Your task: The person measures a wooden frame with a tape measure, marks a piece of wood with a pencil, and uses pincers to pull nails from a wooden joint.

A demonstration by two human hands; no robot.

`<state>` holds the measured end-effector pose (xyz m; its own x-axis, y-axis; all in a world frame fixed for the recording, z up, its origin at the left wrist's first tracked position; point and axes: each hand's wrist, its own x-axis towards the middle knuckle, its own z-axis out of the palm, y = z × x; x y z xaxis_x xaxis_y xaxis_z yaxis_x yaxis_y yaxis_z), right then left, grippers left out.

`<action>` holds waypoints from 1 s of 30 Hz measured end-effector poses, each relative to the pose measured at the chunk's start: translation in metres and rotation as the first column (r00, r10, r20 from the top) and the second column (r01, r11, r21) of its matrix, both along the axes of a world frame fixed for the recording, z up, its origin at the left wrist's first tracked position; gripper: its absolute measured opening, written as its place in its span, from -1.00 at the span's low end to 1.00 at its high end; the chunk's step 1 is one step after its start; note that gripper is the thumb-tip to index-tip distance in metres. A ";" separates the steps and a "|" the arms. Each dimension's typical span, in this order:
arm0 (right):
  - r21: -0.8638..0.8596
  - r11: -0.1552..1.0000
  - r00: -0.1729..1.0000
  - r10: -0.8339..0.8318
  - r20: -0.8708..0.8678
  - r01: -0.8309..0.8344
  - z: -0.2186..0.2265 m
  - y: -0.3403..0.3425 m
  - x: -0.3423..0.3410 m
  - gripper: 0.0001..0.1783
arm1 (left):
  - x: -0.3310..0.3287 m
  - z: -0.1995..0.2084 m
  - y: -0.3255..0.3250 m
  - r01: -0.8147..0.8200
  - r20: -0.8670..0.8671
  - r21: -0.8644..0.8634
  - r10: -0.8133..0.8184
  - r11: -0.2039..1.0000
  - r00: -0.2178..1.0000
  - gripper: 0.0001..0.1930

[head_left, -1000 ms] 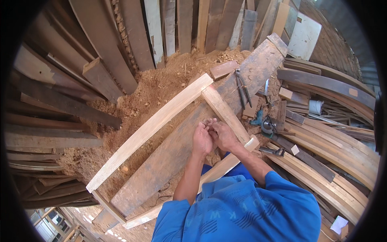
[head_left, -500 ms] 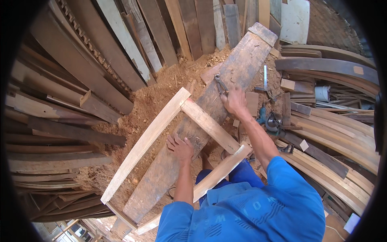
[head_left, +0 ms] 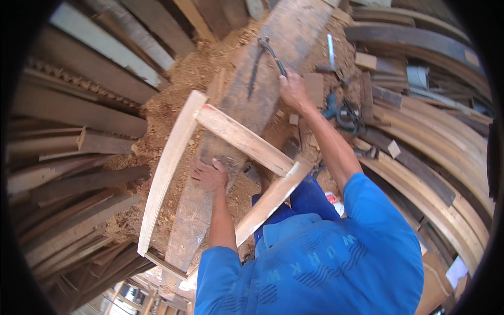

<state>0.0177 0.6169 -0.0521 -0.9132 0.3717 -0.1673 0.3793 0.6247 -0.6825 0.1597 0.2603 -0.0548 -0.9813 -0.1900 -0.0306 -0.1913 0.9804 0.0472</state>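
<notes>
My right hand (head_left: 294,92) is closed on one handle of dark metal pincers (head_left: 271,51), held over the far part of a long worn plank (head_left: 241,97). The pincers' other handle hangs apart, so the handles are spread. A pale wooden frame (head_left: 173,157) of several joined bars lies across the plank. Inside the frame, my left hand (head_left: 210,174) rests on the plank with its fingers apart and nothing in them. Beyond it runs the frame's crossbar (head_left: 244,137), which meets a near bar (head_left: 275,197) close to my legs.
Sawdust and shavings (head_left: 181,79) cover the ground. Dark boards (head_left: 79,110) lean at the left, and curved timbers (head_left: 420,142) are stacked at the right. A green power saw (head_left: 347,116), a metal square (head_left: 331,51) and wood offcuts (head_left: 314,89) lie right of the plank.
The pincers' handles have come apart, and my right hand now grips just one of them. My left hand has shifted slightly left along the plank. The whole view has tilted.
</notes>
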 end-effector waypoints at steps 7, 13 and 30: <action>-0.181 0.945 0.938 -0.301 -0.169 0.271 -0.036 0.088 0.105 -0.55 | 0.016 -0.017 -0.016 -0.020 0.035 -0.118 0.024 0.993 0.999 -0.32; -0.110 0.791 0.766 -0.532 0.361 0.602 -0.199 0.171 0.353 -0.74 | 0.008 -0.036 -0.027 0.056 -0.009 -0.076 -0.056 0.996 0.998 -0.29; -0.192 0.793 0.606 -0.259 0.752 0.578 -0.082 -0.133 0.546 -0.36 | 0.006 -0.045 -0.022 -0.024 0.001 -0.197 0.025 0.980 1.000 -0.30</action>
<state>0.5642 0.4838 -0.1341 -0.2467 0.4396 -0.8637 0.9641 0.0214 -0.2646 0.1656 0.2384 -0.0998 -0.9762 -0.2169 0.0065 -0.2155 0.9653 -0.1475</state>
